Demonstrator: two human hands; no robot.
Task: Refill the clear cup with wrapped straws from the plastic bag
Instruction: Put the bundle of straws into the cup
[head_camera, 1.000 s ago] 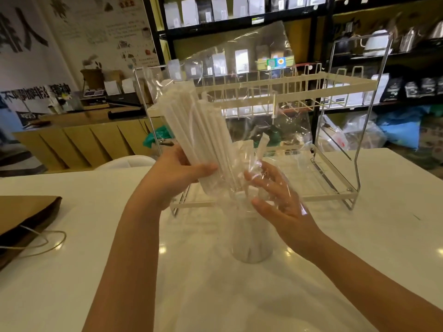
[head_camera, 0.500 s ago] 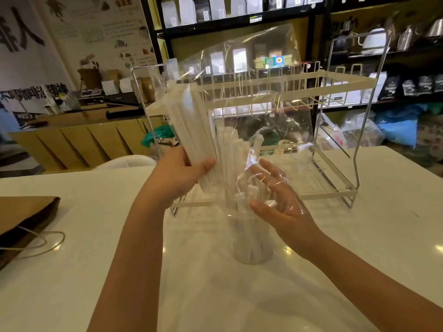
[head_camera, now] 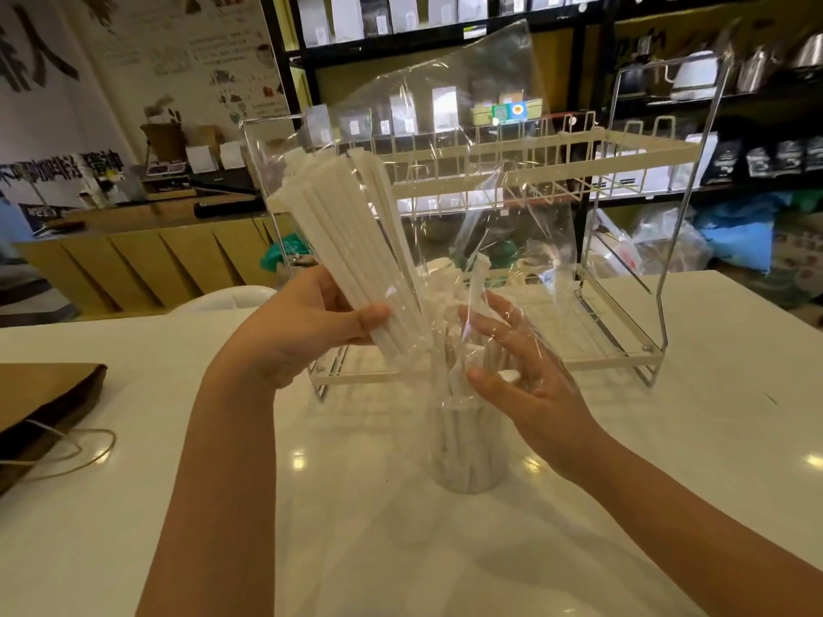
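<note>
My left hand grips a bundle of white wrapped straws through the clear plastic bag, held tilted up and to the left. The bag's mouth hangs down over the clear cup, which stands on the white table and holds several straws. A few more straws stick up out of the cup between my hands. My right hand is spread, fingers apart, against the bag film beside the cup's rim.
A cream and chrome wire rack stands just behind the cup. A brown paper bag with a cord handle lies at the table's left edge. Shelves of packets and kettles fill the background. A white chair back shows beyond the table.
More straws have slid out of the bag into the cup. My left hand has lifted the bundle slightly. My right hand has stayed by the cup's rim.
</note>
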